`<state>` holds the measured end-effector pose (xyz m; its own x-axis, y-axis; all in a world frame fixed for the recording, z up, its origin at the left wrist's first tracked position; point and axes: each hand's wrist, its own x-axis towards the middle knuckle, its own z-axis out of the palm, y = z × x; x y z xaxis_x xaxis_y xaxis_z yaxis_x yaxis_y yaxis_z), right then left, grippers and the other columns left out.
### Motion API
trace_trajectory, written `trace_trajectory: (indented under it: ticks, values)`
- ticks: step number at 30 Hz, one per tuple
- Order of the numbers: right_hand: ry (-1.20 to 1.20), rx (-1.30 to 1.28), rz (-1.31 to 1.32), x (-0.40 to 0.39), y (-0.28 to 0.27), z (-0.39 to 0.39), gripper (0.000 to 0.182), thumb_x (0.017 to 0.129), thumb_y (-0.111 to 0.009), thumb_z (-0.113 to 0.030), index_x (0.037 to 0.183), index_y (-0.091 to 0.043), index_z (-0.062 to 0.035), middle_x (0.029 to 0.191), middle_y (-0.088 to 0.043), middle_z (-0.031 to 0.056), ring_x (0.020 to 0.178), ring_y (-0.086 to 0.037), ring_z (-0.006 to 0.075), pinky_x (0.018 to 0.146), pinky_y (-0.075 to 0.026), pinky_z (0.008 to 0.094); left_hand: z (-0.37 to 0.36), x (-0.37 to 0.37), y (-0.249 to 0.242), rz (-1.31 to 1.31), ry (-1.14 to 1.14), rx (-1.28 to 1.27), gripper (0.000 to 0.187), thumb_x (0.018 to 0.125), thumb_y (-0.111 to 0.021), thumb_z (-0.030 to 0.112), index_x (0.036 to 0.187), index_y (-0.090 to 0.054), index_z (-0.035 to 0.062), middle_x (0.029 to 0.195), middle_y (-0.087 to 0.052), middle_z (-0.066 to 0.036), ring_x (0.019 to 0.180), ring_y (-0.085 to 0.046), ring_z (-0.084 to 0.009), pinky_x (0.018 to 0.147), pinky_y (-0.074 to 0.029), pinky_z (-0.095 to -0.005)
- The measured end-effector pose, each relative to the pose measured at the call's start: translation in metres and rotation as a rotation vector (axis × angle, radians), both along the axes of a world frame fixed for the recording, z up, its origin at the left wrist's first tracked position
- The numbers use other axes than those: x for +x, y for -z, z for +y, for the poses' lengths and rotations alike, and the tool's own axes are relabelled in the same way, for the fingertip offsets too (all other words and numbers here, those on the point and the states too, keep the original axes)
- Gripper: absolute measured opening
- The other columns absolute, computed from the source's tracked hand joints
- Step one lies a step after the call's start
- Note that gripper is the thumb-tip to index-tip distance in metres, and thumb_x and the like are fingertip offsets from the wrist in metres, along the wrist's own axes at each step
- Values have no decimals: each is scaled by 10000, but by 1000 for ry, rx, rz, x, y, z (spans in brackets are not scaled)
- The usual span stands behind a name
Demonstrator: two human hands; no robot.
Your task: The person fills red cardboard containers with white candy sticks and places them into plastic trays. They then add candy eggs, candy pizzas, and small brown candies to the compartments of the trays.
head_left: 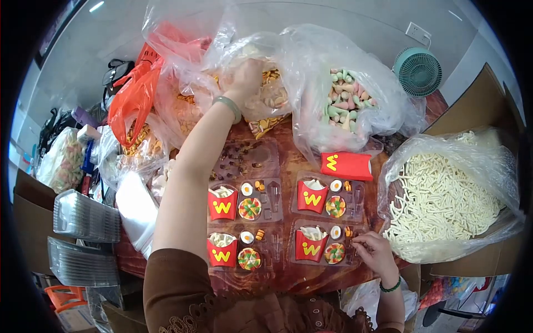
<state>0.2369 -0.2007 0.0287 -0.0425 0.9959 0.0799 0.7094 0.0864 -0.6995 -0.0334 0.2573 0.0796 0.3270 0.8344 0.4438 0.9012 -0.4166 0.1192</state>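
My left hand (247,77) reaches into the mouth of a clear plastic bag (272,100) of small yellow-and-brown pieces; its fingers are hidden. My right hand (375,252) is at the right edge of the near right clear tray (345,261), fingers drawn together; what they hold, if anything, is too small to make out. That tray holds a red fries box (311,247) with a yellow mark, an egg piece (335,232), a small orange piece (348,231) and a round pizza piece (334,253). Several similar filled trays lie beside and behind it.
A red fries box (347,166) lies flat behind the trays. A bag of pink and green cone-shaped pieces (350,100) stands behind it. Pale strips (444,194) fill a lined carton at right. Stacked clear trays (86,216) stand left, a green fan (418,72) back right.
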Motion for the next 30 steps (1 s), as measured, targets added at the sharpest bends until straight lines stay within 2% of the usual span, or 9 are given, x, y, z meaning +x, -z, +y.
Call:
trace_trajectory:
  ticks: [7, 11, 13, 17, 19, 20, 22, 28, 30]
  values:
    - [-30, -8, 40, -7, -3, 6, 136, 772, -699, -69, 896, -659, -30, 786, -616, 87, 657, -594, 186, 569, -464, 277, 27, 18, 34, 219, -71, -314, 241, 801, -561, 141, 992, -671, 43, 1038, -648, -178, 972, -635, -285, 822, -514, -377]
    - [-27, -49, 23, -9, -2, 5, 141, 770, -699, -70, 899, -658, -29, 786, -614, 85, 663, -593, 183, 568, -463, 271, 49, 21, 53, 263, 26, -267, 259, 795, -572, 153, 1005, -672, 38, 1023, -654, -176, 998, -624, -287, 848, -501, -379]
    - [-14, -79, 24, -9, -5, 3, 143, 770, -700, -70, 900, -658, -28, 787, -614, 84, 667, -594, 182, 568, -464, 269, 39, 18, 45, -23, -1, -163, 392, 828, -596, 281, 1106, -607, 5, 1104, -605, -220, 1032, -588, -334, 897, -460, -398]
    - [-20, -29, 1, -10, -10, -1, 131, 789, -691, -100, 898, -657, -35, 784, -619, 90, 653, -592, 200, 546, -460, 284, 34, 20, 55, -225, -39, 38, 414, 808, -633, 291, 1087, -603, -14, 1084, -619, -201, 978, -612, -287, 871, -478, -364]
    - [-21, 0, -5, -9, -10, -3, 131, 791, -691, -103, 898, -657, -36, 781, -618, 88, 649, -589, 197, 543, -458, 282, 19, 18, 40, -775, 71, -317, 362, 821, -530, 58, 1180, -505, 22, 1040, -599, -193, 876, -610, -297, 763, -510, -373]
    - [-28, 7, -15, -8, -9, -4, 129, 792, -689, -102, 898, -657, -36, 780, -616, 88, 649, -588, 197, 545, -458, 282, 18, 17, 39, -774, 70, -320, 362, 821, -530, 58, 1180, -505, 22, 1040, -599, -193, 876, -610, -297, 763, -510, -373]
    - [-33, 17, -21, -11, -9, -7, 127, 794, -687, -101, 898, -656, -35, 778, -615, 88, 649, -587, 196, 546, -457, 282, 24, 15, 36, -1931, 259, -882, 255, 818, -491, 15, 1072, -515, 22, 881, -578, -150, 780, -575, -265, 663, -500, -338]
    - [-29, -39, 14, -23, -20, -7, 127, 769, -698, -64, 884, -661, -26, 772, -623, 86, 677, -595, 204, 592, -464, 281, -24, 1, -4, -2326, 196, -1038, 99, 855, -503, 57, 933, -520, -2, 809, -527, -122, 700, -533, -216, 558, -469, -290]
    - [-63, -22, 5, -23, -20, -5, 122, 776, -690, -61, 891, -664, -28, 764, -622, 80, 681, -593, 186, 586, -459, 281, -27, -1, -11, -2287, 208, -1052, 108, 870, -526, 84, 916, -526, -14, 809, -530, -117, 675, -523, -199, 547, -467, -264]
